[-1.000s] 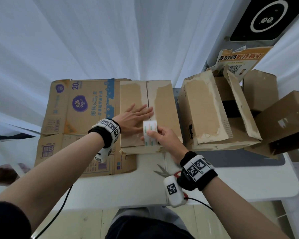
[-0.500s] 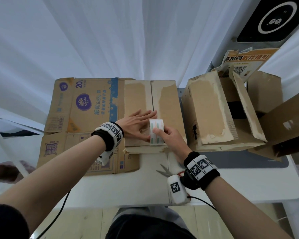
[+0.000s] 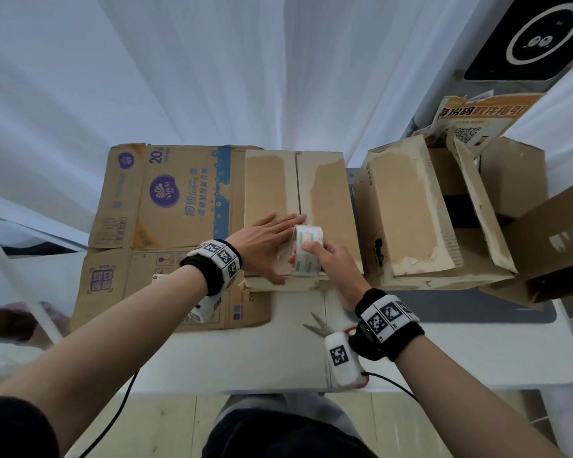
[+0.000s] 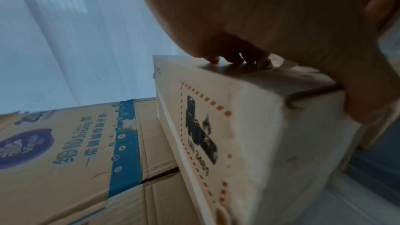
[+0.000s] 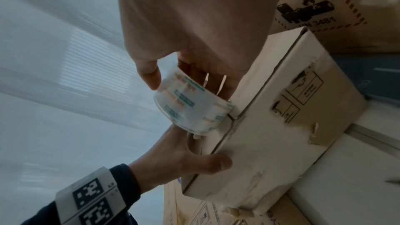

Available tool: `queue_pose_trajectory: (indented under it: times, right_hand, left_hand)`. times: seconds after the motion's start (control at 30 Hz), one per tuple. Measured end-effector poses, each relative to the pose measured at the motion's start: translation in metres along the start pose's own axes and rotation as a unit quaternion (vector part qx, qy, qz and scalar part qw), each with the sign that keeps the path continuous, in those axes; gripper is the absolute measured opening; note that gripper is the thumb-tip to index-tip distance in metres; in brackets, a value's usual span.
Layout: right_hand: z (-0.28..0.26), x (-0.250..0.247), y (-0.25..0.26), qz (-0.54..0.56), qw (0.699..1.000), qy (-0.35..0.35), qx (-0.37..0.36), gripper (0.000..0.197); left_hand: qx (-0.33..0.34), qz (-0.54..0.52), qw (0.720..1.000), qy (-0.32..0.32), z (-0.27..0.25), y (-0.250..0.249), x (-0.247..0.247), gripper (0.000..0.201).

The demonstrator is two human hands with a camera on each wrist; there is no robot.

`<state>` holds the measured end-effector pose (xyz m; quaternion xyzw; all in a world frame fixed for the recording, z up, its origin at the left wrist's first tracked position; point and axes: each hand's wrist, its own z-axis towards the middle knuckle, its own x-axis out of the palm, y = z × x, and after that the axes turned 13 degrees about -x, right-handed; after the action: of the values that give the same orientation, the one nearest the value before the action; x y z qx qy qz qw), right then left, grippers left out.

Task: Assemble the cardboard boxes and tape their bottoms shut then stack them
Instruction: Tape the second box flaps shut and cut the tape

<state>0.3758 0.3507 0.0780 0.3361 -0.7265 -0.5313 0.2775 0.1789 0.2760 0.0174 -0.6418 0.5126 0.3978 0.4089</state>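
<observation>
Left hand (image 3: 268,243) of mine lies flat, fingers straight and together, pressing on the left bottom flap of the small brown cardboard box (image 3: 325,193) that stands bottom-up at the middle of the white table (image 3: 477,352). Its thumb hooks over the near edge of that box, as the right wrist view shows. My right hand (image 3: 331,259) grips the white roll of clear packing tape with green and orange print (image 3: 308,249), thumb on the outer face and fingers through the core, and holds the roll upright on the seam between the two closed flaps, near the box's front edge. The left fingertips (image 3: 296,218) reach the seam just beyond the roll and touch it.

I see the flattened brown carton with blue stripe and purple oval logo (image 3: 166,206) lying under and to the left of the small box. To the right, just beside it, stands a larger worn brown cardboard box with its flaps up (image 3: 407,209), and more brown boxes (image 3: 549,226) are piled behind and right of that. Silver scissors with red handles (image 3: 321,325) rest on the table near my right wrist, partly hidden by the wristband. A dark grey mat (image 3: 477,309) lies under the boxes on the right. White curtain (image 3: 212,77) hangs behind the table.
</observation>
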Motion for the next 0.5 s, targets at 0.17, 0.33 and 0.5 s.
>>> queue_pose_trajectory:
  times: [0.17,0.33,0.5]
  right_hand:
    - [0.000,0.002,0.005,-0.001,1.000,0.009,-0.018,0.030]
    - [-0.006,-0.001,0.002,0.010,0.999,0.042,-0.020,0.028]
    - [-0.009,-0.002,-0.003,0.001,0.998,0.058,-0.037,0.023]
  left_hand:
    - [0.000,-0.010,1.000,-0.014,-0.001,0.004,-0.006,0.125]
    - [0.010,-0.017,0.999,-0.033,-0.002,0.003,0.000,0.123]
    - [0.014,-0.029,0.999,-0.031,-0.002,0.006,-0.002,0.121]
